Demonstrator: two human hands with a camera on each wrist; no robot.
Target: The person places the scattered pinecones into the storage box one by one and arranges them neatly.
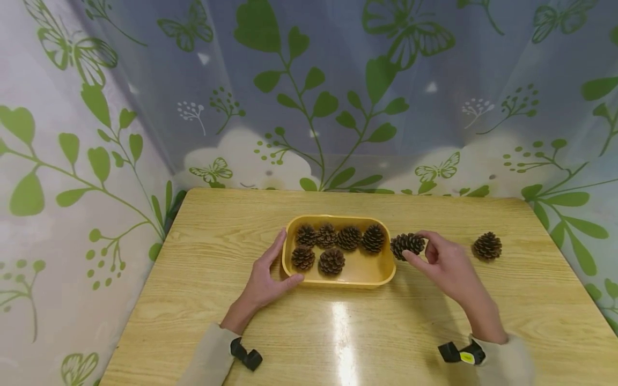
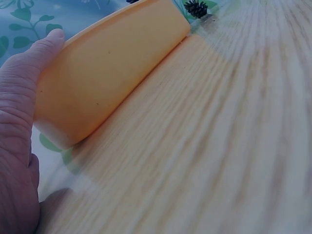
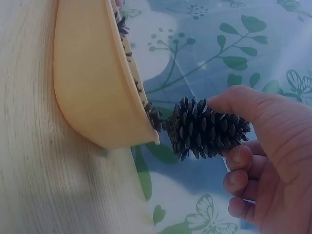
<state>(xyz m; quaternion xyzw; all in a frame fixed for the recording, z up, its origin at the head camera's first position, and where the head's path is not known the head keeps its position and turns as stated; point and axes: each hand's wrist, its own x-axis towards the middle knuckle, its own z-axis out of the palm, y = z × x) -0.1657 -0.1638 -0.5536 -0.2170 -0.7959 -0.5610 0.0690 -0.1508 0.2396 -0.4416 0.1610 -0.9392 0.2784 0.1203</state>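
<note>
A yellow plastic box [image 1: 364, 274] stands on the table with several brown pine cones [image 1: 331, 261] inside. My left hand [image 1: 264, 279] rests against its left end. The left thumb [image 2: 48, 46] lies straight along the front wall near the rim, and the fingers extend along the left side. In my right hand [image 1: 446, 265] is another pine cone [image 3: 204, 127], pinched between thumb and fingers. It is held just outside the right end of the box, about rim height. Farther right, a single pine cone [image 1: 487, 246] lies on the table.
The light wooden table [image 1: 193, 300] reaches back to a curtain [image 1: 309, 107] printed with green leaves and butterflies. More of this cloth hangs at the left and right sides. Black straps [image 1: 246, 355] sit at both wrists.
</note>
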